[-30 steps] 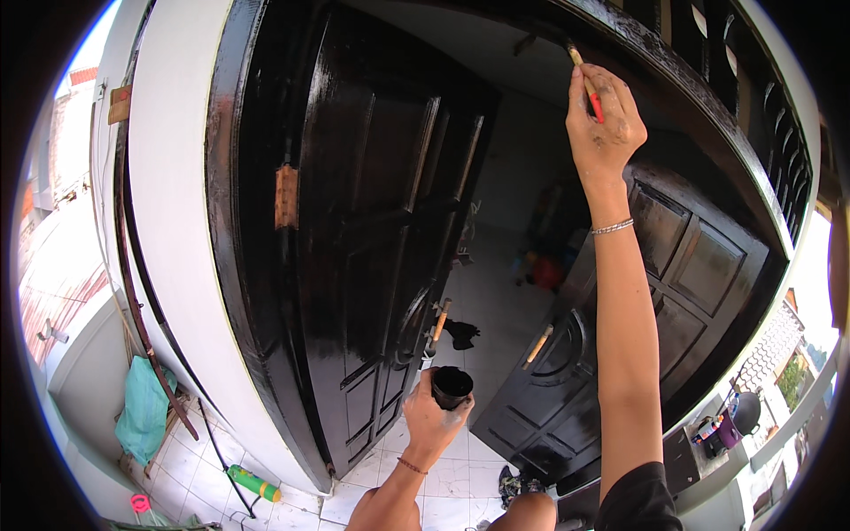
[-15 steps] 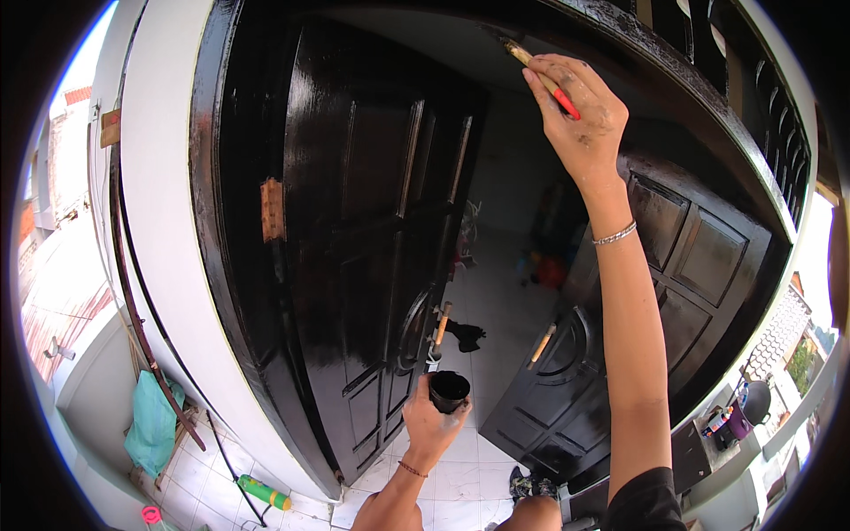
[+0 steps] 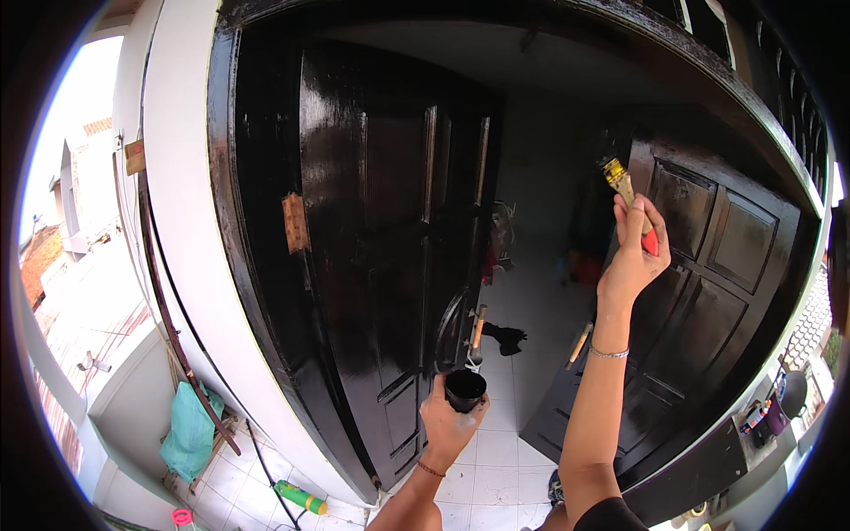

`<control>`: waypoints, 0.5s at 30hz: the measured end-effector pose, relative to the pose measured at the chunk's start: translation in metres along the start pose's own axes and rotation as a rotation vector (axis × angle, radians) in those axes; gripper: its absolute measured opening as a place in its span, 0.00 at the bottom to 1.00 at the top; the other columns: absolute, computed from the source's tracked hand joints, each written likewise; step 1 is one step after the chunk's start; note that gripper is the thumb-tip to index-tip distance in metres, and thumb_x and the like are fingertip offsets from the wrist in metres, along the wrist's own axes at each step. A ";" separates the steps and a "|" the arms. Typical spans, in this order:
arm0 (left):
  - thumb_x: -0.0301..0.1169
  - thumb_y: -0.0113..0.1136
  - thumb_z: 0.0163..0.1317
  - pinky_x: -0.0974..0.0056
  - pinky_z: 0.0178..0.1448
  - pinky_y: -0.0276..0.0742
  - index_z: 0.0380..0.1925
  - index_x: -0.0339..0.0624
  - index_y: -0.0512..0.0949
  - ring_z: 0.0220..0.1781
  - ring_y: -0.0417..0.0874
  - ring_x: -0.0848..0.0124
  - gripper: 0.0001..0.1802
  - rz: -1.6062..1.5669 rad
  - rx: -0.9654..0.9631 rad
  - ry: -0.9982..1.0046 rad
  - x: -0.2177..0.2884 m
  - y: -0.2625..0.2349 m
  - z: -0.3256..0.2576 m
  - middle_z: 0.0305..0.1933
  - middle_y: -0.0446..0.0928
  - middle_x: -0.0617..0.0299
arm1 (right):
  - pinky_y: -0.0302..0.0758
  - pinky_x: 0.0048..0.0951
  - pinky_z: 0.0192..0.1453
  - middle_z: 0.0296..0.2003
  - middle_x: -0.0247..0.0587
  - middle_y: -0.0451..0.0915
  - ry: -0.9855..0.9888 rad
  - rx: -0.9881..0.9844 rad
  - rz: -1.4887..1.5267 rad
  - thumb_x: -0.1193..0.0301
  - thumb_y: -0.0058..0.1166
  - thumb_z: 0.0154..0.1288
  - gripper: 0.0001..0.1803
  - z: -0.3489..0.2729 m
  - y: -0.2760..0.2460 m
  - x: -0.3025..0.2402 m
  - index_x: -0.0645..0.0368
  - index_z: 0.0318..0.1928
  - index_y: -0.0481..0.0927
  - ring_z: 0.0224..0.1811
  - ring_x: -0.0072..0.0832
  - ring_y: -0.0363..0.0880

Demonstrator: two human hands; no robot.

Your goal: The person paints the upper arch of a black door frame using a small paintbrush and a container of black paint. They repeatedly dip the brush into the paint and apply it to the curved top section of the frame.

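My right hand (image 3: 634,252) is raised and closed around the handle of a paintbrush (image 3: 625,188). The brush has a pale wooden handle with a red end, a yellowish paint-smeared ferrule and dark bristles pointing up and left. Lower down, my left hand (image 3: 450,429) grips a small black cup (image 3: 466,387) with dark contents. Behind the cup stands the dark, glossy panelled left door (image 3: 390,239), swung inward. The right door (image 3: 708,265), patchier in finish, is behind my right arm. Overhead runs the dark frame beam (image 3: 699,62), apart from the brush.
At the left are a white wall (image 3: 181,177), a teal bag (image 3: 189,434) and a green cylinder (image 3: 299,496) on white tiles. Wooden door handles (image 3: 479,327) stick out near my left hand. A black cloth (image 3: 505,339) lies on the floor inside. A cluttered ledge (image 3: 757,438) stands at right.
My right hand has come down from the overhead beam with the paintbrush, which has left the frame. My left hand still holds the cup. The view has shifted slightly.
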State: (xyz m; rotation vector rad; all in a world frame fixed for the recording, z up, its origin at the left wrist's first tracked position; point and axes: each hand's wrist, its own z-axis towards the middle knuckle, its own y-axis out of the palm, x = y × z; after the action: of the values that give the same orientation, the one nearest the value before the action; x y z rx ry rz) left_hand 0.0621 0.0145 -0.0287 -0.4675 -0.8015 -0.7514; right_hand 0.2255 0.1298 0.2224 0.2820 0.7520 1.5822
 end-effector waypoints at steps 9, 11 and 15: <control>0.30 0.78 0.49 0.62 0.47 0.88 0.48 0.37 0.77 0.40 0.93 0.61 0.27 -0.040 -0.135 -0.034 0.010 -0.009 0.012 0.39 0.88 0.53 | 0.91 0.30 0.51 0.46 0.49 0.84 0.639 -0.398 0.086 0.75 0.63 0.73 0.10 -0.091 -0.072 -0.010 0.72 0.47 0.84 0.44 0.42 0.92; 0.29 0.78 0.48 0.64 0.48 0.86 0.49 0.34 0.77 0.39 0.92 0.65 0.28 -0.027 -0.135 -0.068 0.013 -0.014 0.009 0.39 0.88 0.54 | 0.91 0.31 0.49 0.46 0.48 0.84 0.679 -0.518 0.036 0.76 0.63 0.73 0.09 -0.102 -0.078 -0.016 0.72 0.46 0.84 0.43 0.42 0.92; 0.29 0.78 0.48 0.65 0.49 0.85 0.50 0.31 0.77 0.40 0.91 0.69 0.29 -0.063 -0.109 -0.111 0.019 -0.018 0.007 0.39 0.88 0.54 | 0.91 0.33 0.46 0.44 0.47 0.84 0.653 -0.696 -0.042 0.77 0.62 0.73 0.08 -0.117 -0.091 -0.035 0.72 0.45 0.85 0.41 0.42 0.92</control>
State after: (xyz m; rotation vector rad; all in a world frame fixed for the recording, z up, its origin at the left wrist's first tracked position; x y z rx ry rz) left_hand 0.0542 -0.0013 -0.0079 -0.5878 -0.8852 -0.8362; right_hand 0.2353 0.0604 0.0871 -0.7837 0.6278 1.8036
